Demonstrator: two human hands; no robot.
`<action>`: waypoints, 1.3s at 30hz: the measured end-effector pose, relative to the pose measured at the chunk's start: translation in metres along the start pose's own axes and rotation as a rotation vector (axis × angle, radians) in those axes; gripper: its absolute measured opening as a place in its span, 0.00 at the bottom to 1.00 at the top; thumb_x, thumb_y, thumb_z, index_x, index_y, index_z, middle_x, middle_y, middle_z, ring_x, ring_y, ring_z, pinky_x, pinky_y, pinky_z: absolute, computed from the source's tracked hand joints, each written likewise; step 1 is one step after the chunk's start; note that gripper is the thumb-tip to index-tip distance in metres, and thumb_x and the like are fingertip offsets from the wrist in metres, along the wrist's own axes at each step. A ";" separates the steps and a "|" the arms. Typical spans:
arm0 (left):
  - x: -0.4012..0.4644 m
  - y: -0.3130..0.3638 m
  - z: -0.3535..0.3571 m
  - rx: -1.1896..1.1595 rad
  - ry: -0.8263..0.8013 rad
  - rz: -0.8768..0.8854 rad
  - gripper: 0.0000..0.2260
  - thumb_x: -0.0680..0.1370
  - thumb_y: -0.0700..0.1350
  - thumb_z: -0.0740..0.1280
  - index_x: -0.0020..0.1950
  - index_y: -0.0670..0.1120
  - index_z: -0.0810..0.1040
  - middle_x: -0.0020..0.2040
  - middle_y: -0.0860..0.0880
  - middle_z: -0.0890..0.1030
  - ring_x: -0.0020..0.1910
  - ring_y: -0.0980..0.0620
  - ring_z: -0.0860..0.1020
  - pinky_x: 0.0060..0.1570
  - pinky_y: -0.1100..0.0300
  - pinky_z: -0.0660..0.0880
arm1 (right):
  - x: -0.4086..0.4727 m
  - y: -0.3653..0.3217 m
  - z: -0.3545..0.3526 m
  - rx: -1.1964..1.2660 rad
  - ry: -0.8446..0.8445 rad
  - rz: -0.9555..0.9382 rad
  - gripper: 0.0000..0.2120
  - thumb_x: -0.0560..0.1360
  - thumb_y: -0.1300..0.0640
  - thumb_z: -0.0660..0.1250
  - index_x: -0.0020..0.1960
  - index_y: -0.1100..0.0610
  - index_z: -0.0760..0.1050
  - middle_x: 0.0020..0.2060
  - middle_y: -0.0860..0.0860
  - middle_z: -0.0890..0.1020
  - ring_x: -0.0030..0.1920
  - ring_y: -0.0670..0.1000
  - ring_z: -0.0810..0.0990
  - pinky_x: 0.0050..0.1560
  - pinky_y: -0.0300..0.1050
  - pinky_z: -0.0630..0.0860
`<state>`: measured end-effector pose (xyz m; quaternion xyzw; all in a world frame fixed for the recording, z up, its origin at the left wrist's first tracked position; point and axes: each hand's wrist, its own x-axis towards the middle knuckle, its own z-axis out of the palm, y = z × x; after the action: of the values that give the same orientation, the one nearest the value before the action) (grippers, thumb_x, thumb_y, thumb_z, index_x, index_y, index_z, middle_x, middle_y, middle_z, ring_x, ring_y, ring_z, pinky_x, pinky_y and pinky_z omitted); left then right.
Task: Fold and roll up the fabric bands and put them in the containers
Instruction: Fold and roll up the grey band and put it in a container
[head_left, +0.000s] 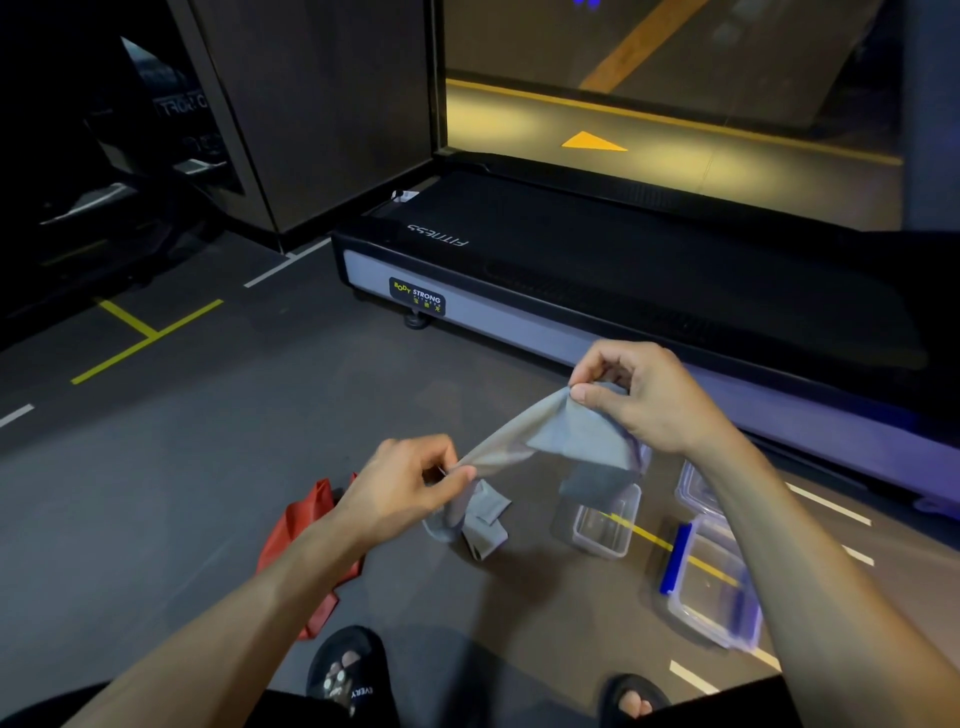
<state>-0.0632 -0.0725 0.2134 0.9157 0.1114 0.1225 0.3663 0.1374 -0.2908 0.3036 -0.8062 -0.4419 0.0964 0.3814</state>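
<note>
A grey fabric band (566, 436) stretches in the air between both hands. My right hand (644, 395) pinches its upper end, and a folded flap hangs below the fingers. My left hand (410, 483) pinches the lower end, whose loose tail (483, 519) droops toward the floor. A red fabric band (301, 545) lies crumpled on the floor under my left forearm. A small clear plastic container (605, 525) stands open on the floor below the grey band. A larger clear container with blue clips (706, 582) sits to its right, partly hidden by my right forearm.
A treadmill deck (597, 280) runs across the floor just beyond my hands. Another clear container or lid (693, 488) lies behind the blue-clipped one. My two sandalled feet (348, 670) are at the bottom edge. Yellow and white lines mark the dark floor.
</note>
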 end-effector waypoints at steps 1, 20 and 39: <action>0.000 0.000 0.001 -0.038 0.021 -0.033 0.12 0.77 0.55 0.72 0.37 0.52 0.76 0.34 0.56 0.81 0.33 0.56 0.79 0.37 0.53 0.76 | 0.000 0.001 0.000 -0.002 0.003 0.000 0.07 0.75 0.59 0.76 0.43 0.49 0.81 0.40 0.43 0.85 0.44 0.44 0.82 0.49 0.47 0.79; 0.003 0.000 0.005 -0.179 0.018 -0.118 0.07 0.73 0.50 0.79 0.46 0.55 0.82 0.36 0.58 0.83 0.31 0.60 0.75 0.38 0.60 0.75 | -0.002 0.002 -0.001 -0.031 0.022 -0.022 0.07 0.75 0.59 0.76 0.42 0.48 0.81 0.39 0.40 0.84 0.43 0.43 0.82 0.47 0.42 0.77; 0.004 0.001 0.001 -0.011 -0.011 -0.044 0.06 0.78 0.52 0.74 0.41 0.54 0.85 0.32 0.60 0.82 0.34 0.60 0.81 0.37 0.62 0.75 | -0.004 -0.001 -0.002 -0.037 0.013 -0.006 0.06 0.75 0.59 0.76 0.43 0.49 0.82 0.40 0.44 0.85 0.44 0.44 0.83 0.50 0.48 0.79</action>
<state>-0.0591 -0.0728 0.2135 0.9116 0.1287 0.1098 0.3747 0.1355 -0.2943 0.3049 -0.8123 -0.4437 0.0818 0.3696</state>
